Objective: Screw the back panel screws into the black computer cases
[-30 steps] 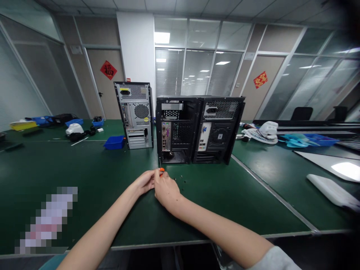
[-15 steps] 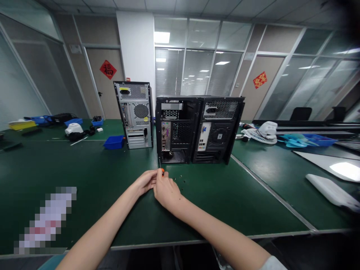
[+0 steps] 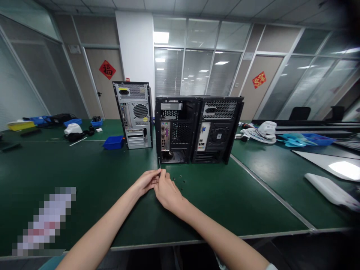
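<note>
Both of my hands meet on the green table (image 3: 84, 176) just in front of the open black computer case (image 3: 176, 129). My right hand (image 3: 166, 192) is closed round a small screwdriver (image 3: 159, 164), whose thin shaft sticks up toward the case's bottom left corner; its handle is hidden in the fingers. My left hand (image 3: 146, 181) pinches at the same spot, fingers together against the tool. Several small dark screws (image 3: 180, 180) lie on the table just right of my hands.
A second black case (image 3: 219, 129) stands against the first, and a silver tower (image 3: 135, 114) behind to the left beside a blue bin (image 3: 113, 142). Fans and blue trays (image 3: 309, 139) lie at the right, white panels (image 3: 332, 191) near the right edge, clutter far left.
My right hand has closed further over the screwdriver, so its orange handle no longer shows. Both hands stay in the same place.
</note>
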A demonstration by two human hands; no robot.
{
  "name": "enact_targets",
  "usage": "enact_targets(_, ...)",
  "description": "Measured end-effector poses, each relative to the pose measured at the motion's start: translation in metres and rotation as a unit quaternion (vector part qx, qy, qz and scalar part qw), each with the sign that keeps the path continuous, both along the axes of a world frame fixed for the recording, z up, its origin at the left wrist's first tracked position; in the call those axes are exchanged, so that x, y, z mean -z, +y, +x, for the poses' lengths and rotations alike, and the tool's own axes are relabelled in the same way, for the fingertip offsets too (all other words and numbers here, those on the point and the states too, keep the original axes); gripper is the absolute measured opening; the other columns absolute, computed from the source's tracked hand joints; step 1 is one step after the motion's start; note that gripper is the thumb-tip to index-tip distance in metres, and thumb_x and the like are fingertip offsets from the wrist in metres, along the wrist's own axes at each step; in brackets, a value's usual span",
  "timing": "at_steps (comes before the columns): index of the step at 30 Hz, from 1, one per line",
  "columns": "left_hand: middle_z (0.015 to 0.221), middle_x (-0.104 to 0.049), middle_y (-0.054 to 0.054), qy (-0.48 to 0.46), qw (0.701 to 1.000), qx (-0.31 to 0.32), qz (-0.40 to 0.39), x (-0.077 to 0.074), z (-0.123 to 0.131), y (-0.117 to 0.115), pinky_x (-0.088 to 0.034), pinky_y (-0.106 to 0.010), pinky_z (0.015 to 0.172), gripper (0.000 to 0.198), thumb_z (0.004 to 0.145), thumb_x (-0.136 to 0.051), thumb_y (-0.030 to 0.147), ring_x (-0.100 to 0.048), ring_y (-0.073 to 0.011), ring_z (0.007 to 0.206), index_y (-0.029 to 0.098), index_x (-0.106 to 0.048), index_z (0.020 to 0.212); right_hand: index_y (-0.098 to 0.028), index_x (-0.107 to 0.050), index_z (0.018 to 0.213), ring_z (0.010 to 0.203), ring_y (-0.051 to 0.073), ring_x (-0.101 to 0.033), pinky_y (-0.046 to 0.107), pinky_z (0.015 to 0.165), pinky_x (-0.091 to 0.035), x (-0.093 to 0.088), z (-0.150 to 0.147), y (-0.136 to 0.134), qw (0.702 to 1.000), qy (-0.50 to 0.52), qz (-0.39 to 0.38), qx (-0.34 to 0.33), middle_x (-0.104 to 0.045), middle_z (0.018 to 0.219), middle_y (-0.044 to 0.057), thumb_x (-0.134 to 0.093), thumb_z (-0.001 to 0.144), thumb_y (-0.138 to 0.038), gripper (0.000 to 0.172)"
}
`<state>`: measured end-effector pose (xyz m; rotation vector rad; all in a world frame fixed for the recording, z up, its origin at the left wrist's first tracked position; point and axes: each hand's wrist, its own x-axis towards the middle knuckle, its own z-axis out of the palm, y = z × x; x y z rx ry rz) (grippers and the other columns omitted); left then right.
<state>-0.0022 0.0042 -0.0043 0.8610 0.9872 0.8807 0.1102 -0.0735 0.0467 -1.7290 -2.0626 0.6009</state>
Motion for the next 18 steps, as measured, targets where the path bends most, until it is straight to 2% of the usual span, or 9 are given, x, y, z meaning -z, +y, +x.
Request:
enact_targets(4, 0.055, -0.057, 0.003, 0.014, 1.000, 0.003, 0.006, -0.001, 0.000, 0.000, -0.038, -0.015, 0.048, 0.037, 0.056, -0.077, 0.042, -0.052, -0.0051, 0.048, 0.013, -0.060, 0.073, -0.013, -0.032, 0.115, 0.104, 0.033, -0.055, 0.045, 0.083, -0.043, 0.002, 0.003, 0.002, 0.998, 0.057, -0.028, 0.002, -0.047, 0.115, 0.020, -0.033, 0.083, -0.021, 0.033)
enact_targets(8, 0.054, -0.057, 0.004, 0.003, 1.000, 0.002, 0.000, -0.006, 0.000, -0.003, -0.037, -0.014, 0.045, 0.027, 0.067, -0.071, 0.036, -0.051, -0.0042, 0.046, 0.014, -0.063, 0.080, -0.014, -0.031, 0.112, 0.109, 0.030, -0.051, 0.042, 0.085, -0.042, 0.007, 0.006, 0.008, 0.993, 0.111, -0.033, 0.005, -0.046, 0.117, 0.020, -0.036, 0.082, -0.023, 0.031)
enact_targets(11, 0.052, -0.057, 0.004, -0.005, 1.000, 0.000, -0.008, -0.012, 0.001, -0.006, -0.037, -0.013, 0.044, 0.017, 0.075, -0.063, 0.030, -0.050, -0.0036, 0.043, 0.014, -0.064, 0.078, -0.016, -0.031, 0.107, 0.105, 0.027, -0.053, 0.039, 0.084, -0.043, 0.012, 0.007, 0.012, 0.990, 0.140, -0.028, 0.013, -0.049, 0.115, 0.018, -0.039, 0.081, -0.023, 0.028)
enact_targets(15, 0.054, -0.058, 0.003, 0.001, 1.000, -0.003, -0.014, -0.015, 0.002, -0.006, -0.039, -0.013, 0.045, 0.013, 0.078, -0.059, 0.024, -0.051, -0.0035, 0.044, 0.013, -0.066, 0.081, -0.018, -0.031, 0.100, 0.099, 0.023, -0.057, 0.036, 0.082, -0.044, 0.020, 0.009, 0.017, 0.982, 0.187, -0.005, 0.013, -0.053, 0.109, 0.015, -0.042, 0.080, -0.022, 0.024)
enact_targets(18, 0.056, -0.060, 0.002, 0.003, 1.000, 0.000, -0.012, -0.015, 0.001, -0.006, -0.041, -0.013, 0.047, 0.014, 0.077, -0.060, 0.025, -0.053, -0.0041, 0.046, 0.014, -0.067, 0.084, -0.020, -0.030, 0.096, 0.083, 0.018, -0.062, 0.031, 0.072, -0.047, 0.023, 0.009, 0.018, 0.971, 0.239, -0.006, 0.019, -0.059, 0.095, 0.010, -0.044, 0.079, -0.023, 0.022)
